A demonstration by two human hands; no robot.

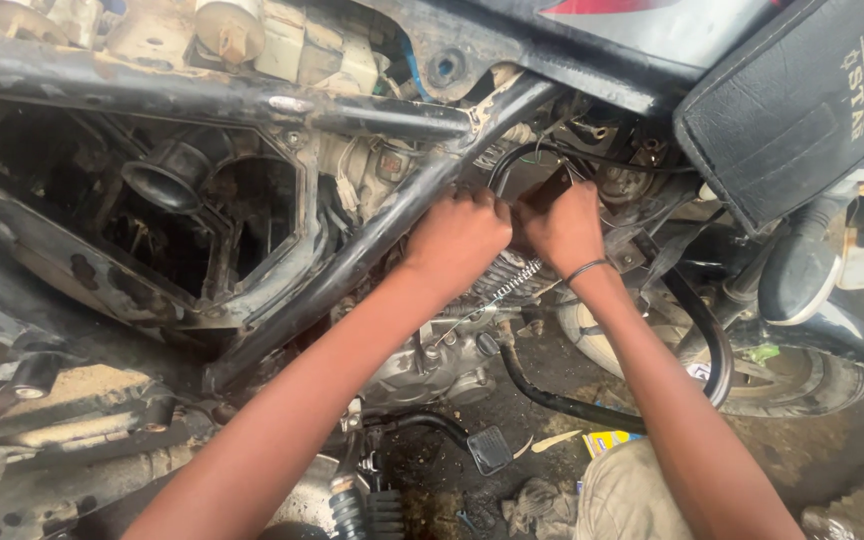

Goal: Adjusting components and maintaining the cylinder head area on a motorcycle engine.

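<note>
Gripping a dark part (544, 188) at frame centre, both fists, left hand (457, 240) and right hand (564, 230), close beside the motorcycle frame tube (372, 240).

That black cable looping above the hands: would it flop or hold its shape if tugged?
The black cable keeps a smooth arch unsupported, so it is probably springy rather than limp. It looks thin, so likely light. Both the left hand and right hand are fisted below it; grease nearby suggests it may be slippery.
</note>
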